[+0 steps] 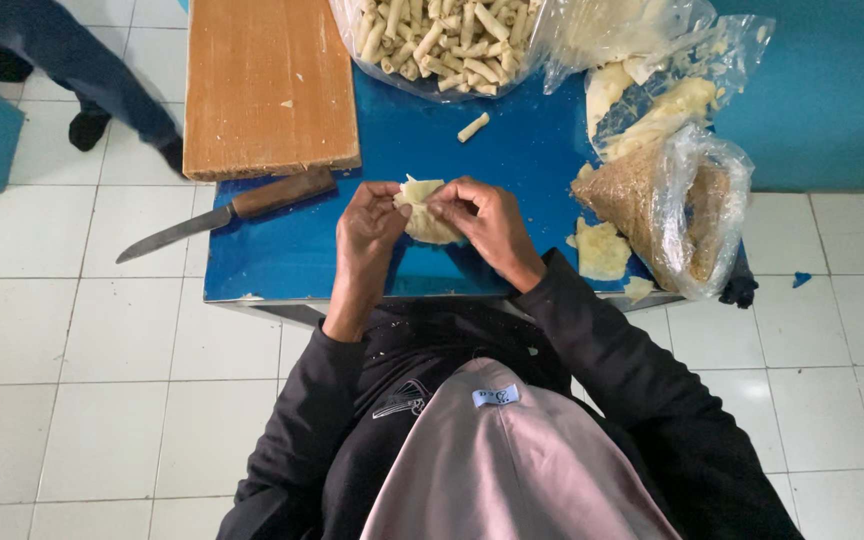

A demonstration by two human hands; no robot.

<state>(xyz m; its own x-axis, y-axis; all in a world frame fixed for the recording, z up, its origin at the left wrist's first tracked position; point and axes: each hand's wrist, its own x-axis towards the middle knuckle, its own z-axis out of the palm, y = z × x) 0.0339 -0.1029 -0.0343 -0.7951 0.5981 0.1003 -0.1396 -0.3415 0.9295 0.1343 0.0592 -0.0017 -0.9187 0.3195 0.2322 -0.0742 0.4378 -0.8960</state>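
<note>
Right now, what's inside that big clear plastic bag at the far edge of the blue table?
The clear plastic bag holds a heap of pale rolled pastry sticks. One loose stick lies outside on the blue table. The picture's edge cuts off the bag's far part.

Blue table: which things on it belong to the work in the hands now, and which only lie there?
In use: pale wrapper, held by left hand and right hand.
Lying about: knife, wooden board, bag of finished rolls, bag of crumbs, one loose roll.

A low blue table stands on white floor tiles, seemingly daylit.
</note>
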